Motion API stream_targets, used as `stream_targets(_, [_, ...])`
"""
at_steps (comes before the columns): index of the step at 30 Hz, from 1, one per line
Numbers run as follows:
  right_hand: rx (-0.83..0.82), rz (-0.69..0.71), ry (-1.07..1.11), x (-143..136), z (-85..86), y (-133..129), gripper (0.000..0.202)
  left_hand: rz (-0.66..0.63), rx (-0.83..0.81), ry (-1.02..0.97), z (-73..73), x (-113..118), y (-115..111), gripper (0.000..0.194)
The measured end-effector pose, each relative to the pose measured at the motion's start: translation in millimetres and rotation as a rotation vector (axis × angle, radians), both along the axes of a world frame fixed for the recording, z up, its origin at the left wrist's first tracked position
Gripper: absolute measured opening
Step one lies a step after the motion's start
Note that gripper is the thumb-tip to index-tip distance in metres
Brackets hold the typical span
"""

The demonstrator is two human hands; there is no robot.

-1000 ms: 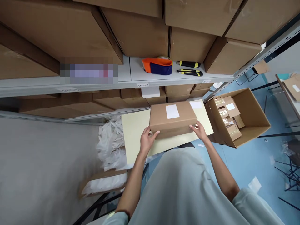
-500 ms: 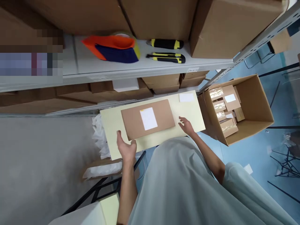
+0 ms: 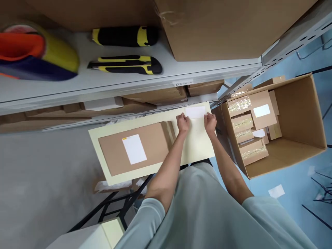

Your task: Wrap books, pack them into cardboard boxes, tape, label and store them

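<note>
Hand positions at a packing surface, seen from above, clock directions being read from the centre of the view. At 10 o'clock, an orange, blue and yellow tape dispenser (image 3: 38,57), cut off by the view's edge, is supported on a grey shelf (image 3: 168,67). Two black-and-yellow utility knives (image 3: 126,65) are seen on the same shelf at 11 o'clock, laid side by side. At 8 o'clock, a closed cardboard box (image 3: 154,143), with a white label (image 3: 135,149) on its upper face, is borne by a cream tabletop (image 3: 199,141); its near right part is overlapped by the left forearm. Just right of centre, toward 3 o'clock, a white slip (image 3: 195,112) is held between the two hands. Its near left corner is pinched by the curled fingers of the left hand (image 3: 183,123), its near right corner by those of the right hand (image 3: 210,123); whether it is raised from the tabletop cannot be told. A large carton (image 3: 228,27) is placed on the shelf at 1 o'clock. At 3 o'clock, beside the tabletop, small taped boxes (image 3: 269,98) are contained in an open carton (image 3: 298,110), gathered toward its left side.
</note>
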State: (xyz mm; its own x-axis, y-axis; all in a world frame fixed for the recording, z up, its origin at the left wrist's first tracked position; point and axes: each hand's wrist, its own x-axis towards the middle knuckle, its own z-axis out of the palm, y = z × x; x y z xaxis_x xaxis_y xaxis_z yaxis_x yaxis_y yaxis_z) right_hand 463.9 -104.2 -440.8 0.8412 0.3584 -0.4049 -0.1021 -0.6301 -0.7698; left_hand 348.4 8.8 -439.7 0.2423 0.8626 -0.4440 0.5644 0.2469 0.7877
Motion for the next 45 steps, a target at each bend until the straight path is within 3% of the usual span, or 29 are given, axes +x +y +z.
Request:
stream_targets(3, [0.005,0.054,0.047,-5,-7.3,4,0.042,0.026,0.024,0.063,-18.3,2,-5,0.022])
stream_targets(7, [-0.038,0.106,0.107,-9,-6.0,2,0.055,0.063,0.055,0.083,-22.7,-1,-23,0.03])
stream_targets(12, [-0.081,0.09,0.04,-7,1.3,4,0.042,0.107,0.075,0.096,-19.8,1,-31,0.028])
stream_targets(18, [-0.164,0.053,-0.009,-4,2.9,9,0.024,0.185,0.048,0.109,-14.8,3,-20,0.018])
stream_targets(24, [-0.07,0.09,-0.055,-2,11.7,12,0.03,0.191,-0.015,0.071,-8.4,2,-11,0.014])
stream_targets(26, [-0.016,0.102,-0.042,-10,22.1,14,0.037,0.207,-0.008,0.053,-1.0,2,-8,0.027])
stream_targets(28, [0.067,0.213,-0.049,-23,35.3,15,0.038,0.219,-0.011,-0.039,10.6,0,-6,0.045])
stream_targets(32, [0.198,0.632,-0.104,-47,53.6,23,0.031,0.213,-0.144,-0.269,35.1,-14,4,0.056])
stream_targets(35, [0.001,0.756,-0.173,-48,49.0,41,0.051,0.276,-0.171,-0.266,40.5,-28,14,0.055])
stream_targets(40, [-0.5,1.019,-0.28,-36,27.8,74,0.079,0.394,-0.168,-0.244,27.4,-39,22,0.062])
stream_targets(45, [-0.592,1.081,-0.346,-38,20.0,80,0.079,0.402,-0.155,-0.221,19.5,-42,20,0.058])
